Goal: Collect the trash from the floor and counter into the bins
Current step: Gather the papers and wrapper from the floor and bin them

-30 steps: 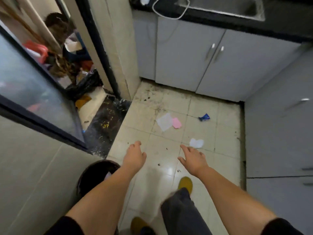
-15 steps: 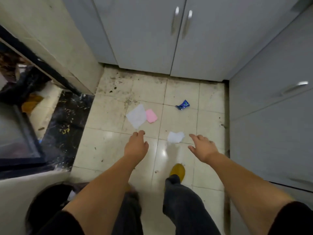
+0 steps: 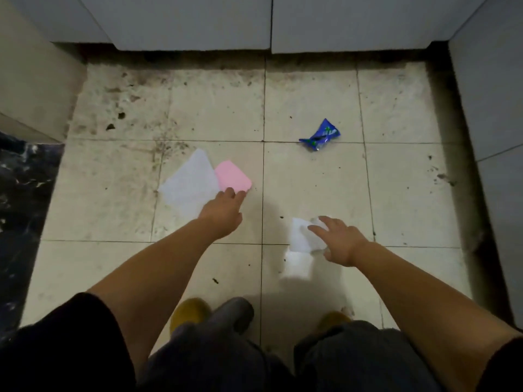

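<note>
Reaching down, the left hand has loosely curled fingertips at the pink paper's near edge, holding nothing; the right hand spreads open over the white scrap.

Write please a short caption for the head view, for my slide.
Left hand reaches the pink paper; right hand reaches a white scrap; blue wrapper lies beyond.

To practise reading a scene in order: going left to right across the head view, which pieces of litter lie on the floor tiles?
white paper sheet → pink paper → small white paper scrap → blue wrapper
</note>
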Available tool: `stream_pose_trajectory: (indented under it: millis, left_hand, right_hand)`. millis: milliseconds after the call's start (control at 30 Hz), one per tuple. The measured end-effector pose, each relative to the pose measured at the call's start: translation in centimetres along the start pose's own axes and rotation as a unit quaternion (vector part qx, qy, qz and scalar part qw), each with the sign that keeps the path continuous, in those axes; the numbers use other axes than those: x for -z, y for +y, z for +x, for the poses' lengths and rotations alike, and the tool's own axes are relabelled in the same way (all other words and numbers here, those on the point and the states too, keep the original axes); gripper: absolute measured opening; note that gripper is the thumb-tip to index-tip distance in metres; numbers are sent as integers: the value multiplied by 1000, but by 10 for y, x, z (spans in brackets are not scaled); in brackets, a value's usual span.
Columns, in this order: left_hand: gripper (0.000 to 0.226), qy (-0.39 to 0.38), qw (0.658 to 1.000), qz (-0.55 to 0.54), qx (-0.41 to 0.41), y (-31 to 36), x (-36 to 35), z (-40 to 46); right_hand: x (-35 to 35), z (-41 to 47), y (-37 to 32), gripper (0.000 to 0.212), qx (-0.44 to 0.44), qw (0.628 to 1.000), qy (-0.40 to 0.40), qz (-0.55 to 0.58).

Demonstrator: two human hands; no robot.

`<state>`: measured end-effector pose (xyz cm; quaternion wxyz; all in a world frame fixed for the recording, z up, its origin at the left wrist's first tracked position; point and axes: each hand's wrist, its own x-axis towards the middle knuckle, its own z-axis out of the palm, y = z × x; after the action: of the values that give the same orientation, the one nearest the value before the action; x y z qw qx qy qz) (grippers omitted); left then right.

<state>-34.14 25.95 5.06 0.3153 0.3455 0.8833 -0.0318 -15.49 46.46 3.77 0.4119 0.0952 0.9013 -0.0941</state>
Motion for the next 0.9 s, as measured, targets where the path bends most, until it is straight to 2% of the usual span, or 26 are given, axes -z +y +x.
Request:
stream_pose_trajectory:
  millis: [133,233,433,600,733,800,867,900]
  left_hand:
    - [61,-7,995,88,-43,-16,-37,64]
    - [68,-13,992,116,-51,-24,-45,92]
    - [62,7,996,83,-19,-17,-49,117]
    - [48,14,999,45,-3,-8,-53,129]
    - [32,9,997,77,-25,-1,-45,132]
    - [28,6,999,27,-26,-4,-41,131]
    - [22,41,992,-117,-17,-2,-40,128]
    - [18,60,975,-214,-5,4,-36,122]
  right_hand:
    - [-30,51,22,76,52,997,18,-60]
    - [-32,69,32,69,62,994,45,-80]
    - [-32,79,32,46,52,995,62,-58]
    - [-21,95,23,40,66,994,80,-46]
    - [11,107,28,26,88,972,215,-36]
    - [35,113,31,24,71,966,248,-22]
    - [57,121,36,22,61,964,257,-19]
    - [68,127,40,19,42,965,256,-35]
